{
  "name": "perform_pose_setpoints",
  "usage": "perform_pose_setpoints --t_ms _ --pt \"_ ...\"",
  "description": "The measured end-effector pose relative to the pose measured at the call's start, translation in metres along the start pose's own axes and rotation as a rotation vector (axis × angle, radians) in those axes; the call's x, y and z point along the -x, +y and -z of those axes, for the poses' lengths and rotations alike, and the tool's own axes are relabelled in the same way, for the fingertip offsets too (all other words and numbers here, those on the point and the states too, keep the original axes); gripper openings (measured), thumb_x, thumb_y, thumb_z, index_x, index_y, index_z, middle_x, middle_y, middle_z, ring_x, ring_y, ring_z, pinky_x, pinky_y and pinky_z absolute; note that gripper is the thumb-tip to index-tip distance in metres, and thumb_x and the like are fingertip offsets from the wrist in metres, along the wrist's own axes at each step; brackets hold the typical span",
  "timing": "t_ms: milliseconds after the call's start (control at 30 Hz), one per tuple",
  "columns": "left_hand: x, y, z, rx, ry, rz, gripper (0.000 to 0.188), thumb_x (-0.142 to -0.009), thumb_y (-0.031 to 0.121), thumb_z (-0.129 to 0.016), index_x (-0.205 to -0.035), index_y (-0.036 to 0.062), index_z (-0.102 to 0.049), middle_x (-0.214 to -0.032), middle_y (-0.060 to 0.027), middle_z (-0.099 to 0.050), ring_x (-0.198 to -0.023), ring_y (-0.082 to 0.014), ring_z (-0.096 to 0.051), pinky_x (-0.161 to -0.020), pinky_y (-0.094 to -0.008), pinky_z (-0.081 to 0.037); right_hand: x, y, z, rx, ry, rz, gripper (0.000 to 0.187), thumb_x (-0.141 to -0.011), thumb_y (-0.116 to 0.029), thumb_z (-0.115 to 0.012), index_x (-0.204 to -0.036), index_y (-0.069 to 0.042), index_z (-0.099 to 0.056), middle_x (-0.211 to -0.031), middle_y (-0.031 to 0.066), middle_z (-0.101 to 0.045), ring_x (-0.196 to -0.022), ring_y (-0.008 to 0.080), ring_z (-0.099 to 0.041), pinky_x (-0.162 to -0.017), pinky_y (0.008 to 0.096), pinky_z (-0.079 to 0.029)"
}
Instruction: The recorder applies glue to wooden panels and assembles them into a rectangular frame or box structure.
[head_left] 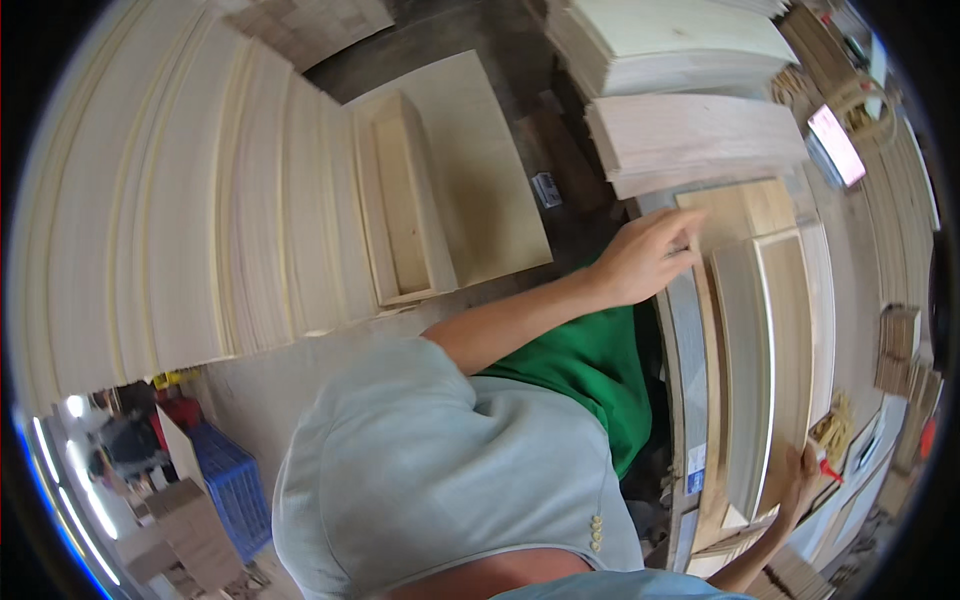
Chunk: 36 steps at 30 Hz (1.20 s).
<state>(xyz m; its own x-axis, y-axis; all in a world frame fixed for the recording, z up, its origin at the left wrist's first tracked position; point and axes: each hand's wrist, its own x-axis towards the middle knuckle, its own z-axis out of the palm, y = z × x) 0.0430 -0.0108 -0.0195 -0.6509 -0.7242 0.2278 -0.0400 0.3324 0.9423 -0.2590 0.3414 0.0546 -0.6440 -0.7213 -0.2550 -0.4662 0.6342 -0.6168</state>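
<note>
One assembled wooden tray [407,205], eleven o'clock; unfinished-looking tray [788,360], three o'clock; left fingers [678,222] half-curled, right fingers [806,464] obscured, holds unclear.

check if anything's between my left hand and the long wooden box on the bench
Nothing visible stands in the way: your left hand is beside the far end of the long wooden box. A flat board lies close by, apparently low; whether the hand touches it is unclear.
</note>
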Motion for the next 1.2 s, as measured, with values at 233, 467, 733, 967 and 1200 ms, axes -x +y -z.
perform_pose_setpoints --t_ms 233,467,733,967,1200 --pt "0.102 -0.041 0.014 -0.007 -0.020 0.153 0.020 -0.087 0.006 -0.060 -0.106 -0.0002 -0.062 -0.097 -0.0131 -0.065 -0.090 -0.0212 -0.065 -0.079 -0.0335 -0.052 0.006 -0.162 -0.044 -0.186 -0.162 0.165 0.022 -0.090 -0.007 -0.056 -0.108 0.005 -0.062 -0.091 0.0011 -0.064 -0.084 0.0086 -0.055 -0.073 0.0237 -0.044" --pt "0.151 -0.092 -0.038 -0.388 -0.017 -0.140 0.035 -0.084 0.015 -0.059 -0.118 0.0046 -0.056 -0.120 -0.0153 -0.057 -0.107 -0.0326 -0.055 -0.093 -0.0441 -0.044 -0.020 -0.350 -0.269 -0.070 -0.262 0.735 0.015 -0.081 -0.011 -0.056 -0.087 0.003 -0.058 -0.064 0.0217 -0.056 -0.052 0.0304 -0.056 -0.052 0.0396 -0.044" --pt "0.140 -0.078 -0.011 -0.189 -0.237 -0.111 0.027 -0.080 0.014 -0.064 -0.106 0.0073 -0.060 -0.100 -0.0081 -0.060 -0.100 -0.0266 -0.055 -0.090 -0.0402 -0.038 0.023 -0.367 -0.459 -0.092 -0.192 0.998 0.027 -0.080 -0.006 -0.053 -0.105 0.005 -0.053 -0.087 0.0260 -0.062 -0.079 0.0424 -0.062 -0.066 0.0498 -0.052" --pt "0.139 -0.078 -0.011 -0.154 -0.271 -0.172 0.028 -0.077 0.012 -0.065 -0.105 0.0071 -0.061 -0.098 -0.0076 -0.062 -0.100 -0.0259 -0.056 -0.091 -0.0405 -0.039 0.013 -0.376 -0.455 -0.043 -0.256 0.911 0.039 -0.080 -0.005 -0.054 -0.115 0.010 -0.048 -0.091 0.0257 -0.060 -0.085 0.0410 -0.061 -0.072 0.0470 -0.052" --pt "0.117 -0.057 -0.013 -0.139 -0.383 -0.099 0.027 -0.080 0.014 -0.064 -0.105 0.0052 -0.064 -0.104 -0.0118 -0.064 -0.101 -0.0309 -0.058 -0.089 -0.0428 -0.043 0.016 -0.359 -0.439 -0.192 -0.309 0.980 0.043 -0.085 -0.019 -0.060 -0.115 0.011 -0.049 -0.092 0.0261 -0.061 -0.088 0.0385 -0.061 -0.076 0.0452 -0.050"
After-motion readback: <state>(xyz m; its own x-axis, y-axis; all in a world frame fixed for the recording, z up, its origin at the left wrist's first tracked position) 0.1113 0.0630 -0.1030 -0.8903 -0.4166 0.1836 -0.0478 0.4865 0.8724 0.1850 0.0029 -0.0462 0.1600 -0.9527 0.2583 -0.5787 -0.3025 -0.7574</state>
